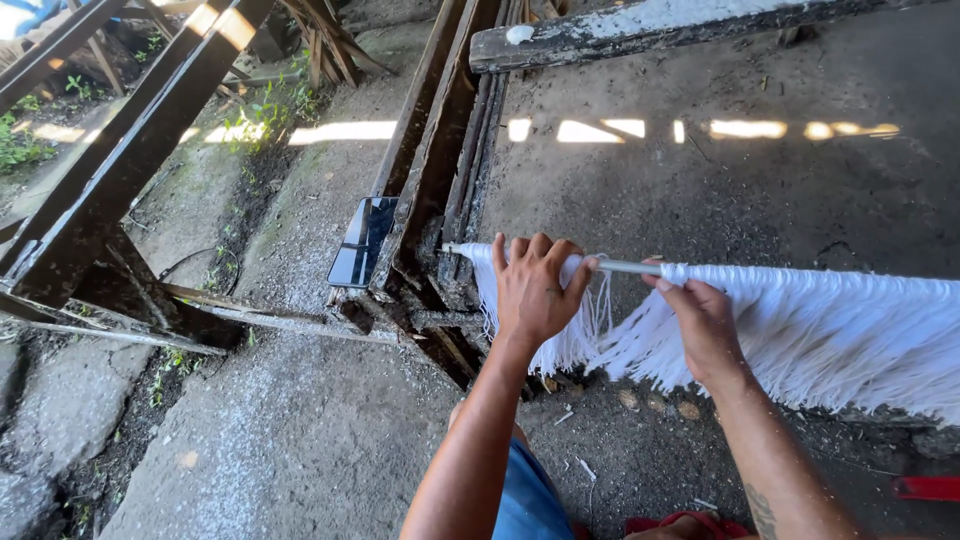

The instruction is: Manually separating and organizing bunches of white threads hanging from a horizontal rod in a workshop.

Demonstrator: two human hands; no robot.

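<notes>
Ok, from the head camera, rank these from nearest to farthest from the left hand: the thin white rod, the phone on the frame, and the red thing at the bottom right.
1. White rod: under the left hand, whose fingers wrap it.
2. Phone: just left of the hand, leaning on the dark wooden frame.
3. Red thing: far right on the ground, beyond the right hand.

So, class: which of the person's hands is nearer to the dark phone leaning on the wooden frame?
The left. The left hand grips the rod, close to the phone. The right hand is farther along the white threads.
</notes>
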